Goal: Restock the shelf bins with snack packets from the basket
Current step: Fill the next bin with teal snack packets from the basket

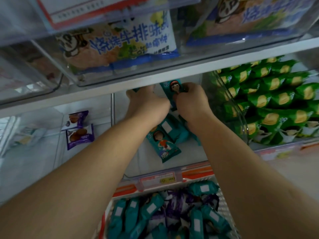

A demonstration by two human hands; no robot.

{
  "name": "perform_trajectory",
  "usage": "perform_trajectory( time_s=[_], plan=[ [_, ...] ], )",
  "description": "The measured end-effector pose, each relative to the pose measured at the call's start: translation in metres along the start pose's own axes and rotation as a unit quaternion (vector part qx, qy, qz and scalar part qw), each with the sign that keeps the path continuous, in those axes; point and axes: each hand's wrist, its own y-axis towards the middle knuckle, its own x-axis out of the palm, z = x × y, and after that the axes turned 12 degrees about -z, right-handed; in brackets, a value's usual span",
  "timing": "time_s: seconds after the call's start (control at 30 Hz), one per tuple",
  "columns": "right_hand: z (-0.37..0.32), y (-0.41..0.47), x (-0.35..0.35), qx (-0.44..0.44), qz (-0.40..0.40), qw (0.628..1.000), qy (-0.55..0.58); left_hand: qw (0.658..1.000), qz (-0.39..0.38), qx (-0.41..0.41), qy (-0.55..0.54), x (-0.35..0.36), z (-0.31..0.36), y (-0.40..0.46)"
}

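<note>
Both arms reach deep into the clear middle shelf bin (131, 175). My right hand (191, 99) grips an upright teal snack packet (172, 90) with a cartoon figure, at the back of the bin. My left hand (146, 100) is closed around another teal packet (135, 90), of which only a corner shows under the upper shelf edge. Two more teal packets (164, 140) lie flat on the bin floor below my hands. The white basket (222, 197) at the bottom holds several teal packets (150, 207) and purple packets (179, 204).
The left bin holds two purple packets (80, 133). The right bin (229, 100) is packed with green packets (269, 99). Above, clear bins hold large blue-and-white bags (120, 42). An orange price strip (160, 180) fronts the shelf.
</note>
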Motion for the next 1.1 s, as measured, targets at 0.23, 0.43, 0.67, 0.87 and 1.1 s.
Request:
perform_trajectory(
  time_s=[0.23, 0.43, 0.67, 0.87, 1.1],
  plan=[
    [-0.004, 0.002, 0.007, -0.043, -0.005, 0.999, -0.006, 0.996, -0.008, -0.041, 0.079, -0.010, -0.003, -0.002],
    [-0.010, 0.017, 0.026, -0.089, -0.024, 0.979, -0.184, 0.992, -0.017, -0.061, 0.106, -0.005, -0.012, 0.011],
    [-0.003, 0.014, 0.019, -0.094, -0.040, 0.980, -0.170, 0.993, 0.012, -0.050, 0.108, -0.002, -0.016, 0.013],
    [-0.003, 0.007, 0.016, -0.103, -0.087, 0.987, -0.086, 0.996, 0.016, -0.022, 0.089, -0.003, -0.013, -0.002],
    [-0.005, 0.004, 0.016, -0.101, -0.069, 0.990, -0.071, 0.994, -0.006, -0.023, 0.109, -0.003, -0.013, -0.012]
  ],
)
